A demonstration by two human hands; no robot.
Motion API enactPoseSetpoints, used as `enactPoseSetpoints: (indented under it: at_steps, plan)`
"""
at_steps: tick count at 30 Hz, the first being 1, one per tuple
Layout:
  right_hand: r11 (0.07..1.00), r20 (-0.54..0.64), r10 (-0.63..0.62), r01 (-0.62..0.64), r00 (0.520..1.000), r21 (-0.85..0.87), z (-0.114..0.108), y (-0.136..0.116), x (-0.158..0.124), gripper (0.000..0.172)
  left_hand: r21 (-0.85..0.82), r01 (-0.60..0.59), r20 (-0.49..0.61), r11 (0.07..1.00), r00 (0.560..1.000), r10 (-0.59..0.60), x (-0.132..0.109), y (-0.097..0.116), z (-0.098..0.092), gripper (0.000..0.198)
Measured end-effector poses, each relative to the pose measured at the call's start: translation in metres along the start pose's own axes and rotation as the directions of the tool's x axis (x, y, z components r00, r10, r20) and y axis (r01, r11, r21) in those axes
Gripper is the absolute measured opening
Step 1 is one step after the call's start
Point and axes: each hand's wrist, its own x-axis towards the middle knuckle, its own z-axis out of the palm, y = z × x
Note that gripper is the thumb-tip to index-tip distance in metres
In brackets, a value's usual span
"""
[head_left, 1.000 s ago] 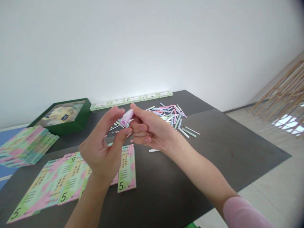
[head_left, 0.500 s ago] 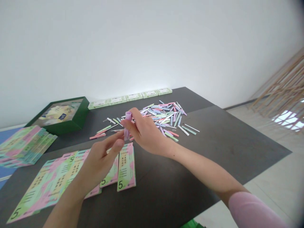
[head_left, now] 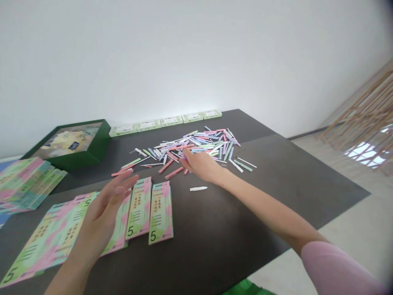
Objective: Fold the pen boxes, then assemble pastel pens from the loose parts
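the fingers of our left hand stand apart with nothing we can see between them, while the fingers of our right hand bend down at the near edge of the sprawling heap of slim pastel plastic pens; whether they have closed on a piece there, we cannot tell.

that heap is tangled, so tugging one pen could drag its neighbours along or tip some loose. the overlapping flat pastel cardboard packs, below and beside our left fingers, could slip out of line if we dropped that wrist carelessly. the lone white tapered pen piece, nearer us than our right fingers, could roll away if our forearm brushed it.

the dark grey tabletop reaches well to the right of our right fingers. beyond our left fingers sits the dark green open-topped box, and left of them the pastel stack of cardboard packs would limit a swing that way. the pale green flat cartons line the wall beyond both sets of fingers, behind the heap.
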Motion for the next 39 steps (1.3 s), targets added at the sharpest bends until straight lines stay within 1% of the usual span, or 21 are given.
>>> enactPoseSetpoints:
  at_steps: [2, 5, 7, 9, 11, 15, 17, 19, 20, 22, 23, 24, 25, 27, 29, 30, 31, 33, 35, 37, 39]
  plan:
    - [0.998, 0.029, -0.056, 0.057, 0.998, -0.035, -0.005, 0.000, 0.002, 0.034, 0.151, -0.043, 0.000, 0.988, 0.999, 0.044, 0.002, 0.000, 0.002, 0.061]
    - [0.986, 0.066, -0.144, 0.149, 0.987, -0.078, -0.011, -0.008, 0.001, 0.035, 0.397, -0.168, -0.002, 0.902, 0.983, 0.184, 0.007, 0.010, 0.014, 0.060]
    - [0.957, 0.062, -0.233, 0.240, 0.971, -0.163, -0.014, -0.017, -0.004, 0.035, 0.456, -0.277, 0.057, 0.846, 0.958, 0.283, 0.009, 0.019, 0.025, 0.056]
    - [0.901, 0.048, -0.335, 0.335, 0.941, -0.278, -0.016, -0.025, -0.009, 0.033, 0.432, -0.356, 0.140, 0.829, 0.934, 0.328, 0.011, 0.027, 0.036, 0.052]
    - [0.856, 0.033, -0.395, 0.381, 0.918, -0.351, -0.019, -0.030, -0.015, 0.030, 0.353, -0.385, 0.178, 0.853, 0.923, 0.342, 0.012, 0.033, 0.042, 0.045]
    - [0.835, -0.039, -0.441, 0.395, 0.897, -0.383, -0.022, -0.035, -0.024, 0.024, 0.157, -0.383, 0.119, 0.910, 0.922, 0.367, 0.006, 0.041, 0.043, 0.021]
    - [0.819, -0.086, -0.475, 0.404, 0.876, -0.408, -0.024, -0.038, -0.028, 0.025, 0.107, -0.390, 0.103, 0.915, 0.919, 0.379, 0.000, 0.045, 0.041, 0.017]
    - [0.796, -0.114, -0.505, 0.410, 0.856, -0.445, -0.027, -0.043, -0.032, 0.028, 0.123, -0.413, 0.096, 0.903, 0.910, 0.403, -0.008, 0.051, 0.038, 0.022]
    - [0.784, -0.122, -0.520, 0.416, 0.845, -0.462, -0.028, -0.045, -0.034, 0.029, 0.162, -0.429, 0.090, 0.889, 0.903, 0.419, -0.012, 0.054, 0.037, 0.024]
    - [0.761, -0.133, -0.556, 0.438, 0.820, -0.478, -0.034, -0.049, -0.036, 0.031, 0.231, -0.455, 0.080, 0.860, 0.890, 0.449, -0.017, 0.058, 0.035, 0.023]
    - [0.755, -0.127, -0.567, 0.452, 0.814, -0.475, -0.038, -0.050, -0.036, 0.032, 0.238, -0.459, 0.082, 0.856, 0.887, 0.454, -0.019, 0.058, 0.033, 0.021]
    - [0.756, -0.107, -0.565, 0.461, 0.818, -0.465, -0.042, -0.050, -0.035, 0.033, 0.228, -0.458, 0.091, 0.859, 0.889, 0.449, -0.019, 0.057, 0.032, 0.021]
    - [0.765, -0.077, -0.549, 0.463, 0.832, -0.448, -0.047, -0.048, -0.032, 0.032, 0.217, -0.443, 0.101, 0.870, 0.897, 0.431, -0.019, 0.054, 0.030, 0.024]
    - [0.807, -0.007, -0.478, 0.436, 0.879, -0.398, -0.056, -0.040, -0.024, 0.032, 0.251, -0.399, 0.120, 0.882, 0.917, 0.381, -0.015, 0.047, 0.025, 0.033]
    - [0.862, 0.055, -0.412, 0.409, 0.910, -0.300, -0.063, -0.029, -0.013, 0.034, 0.397, -0.379, 0.103, 0.836, 0.923, 0.370, -0.009, 0.040, 0.022, 0.042]
    - [0.884, 0.087, -0.394, 0.403, 0.915, -0.236, -0.064, -0.024, -0.008, 0.034, 0.467, -0.385, 0.092, 0.796, 0.917, 0.389, -0.006, 0.038, 0.022, 0.046]
    - [0.899, 0.117, -0.388, 0.404, 0.914, -0.172, -0.064, -0.020, -0.004, 0.033, 0.520, -0.402, 0.095, 0.754, 0.904, 0.416, -0.004, 0.037, 0.022, 0.049]
    - [0.900, 0.166, -0.413, 0.429, 0.896, -0.080, -0.062, -0.019, 0.001, 0.030, 0.563, -0.465, 0.152, 0.683, 0.871, 0.467, 0.001, 0.038, 0.026, 0.052]
    - [0.874, 0.208, -0.461, 0.482, 0.863, -0.064, -0.060, -0.026, 0.000, 0.029, 0.552, -0.505, 0.210, 0.664, 0.854, 0.476, 0.004, 0.041, 0.032, 0.047]
    - [0.842, 0.261, -0.492, 0.530, 0.831, -0.101, -0.060, -0.037, -0.003, 0.026, 0.571, -0.494, 0.213, 0.656, 0.861, 0.462, 0.008, 0.040, 0.037, 0.040]
    - [0.813, 0.308, -0.504, 0.564, 0.807, -0.147, -0.064, -0.047, -0.006, 0.024, 0.589, -0.455, 0.210, 0.668, 0.884, 0.417, 0.011, 0.037, 0.039, 0.038]
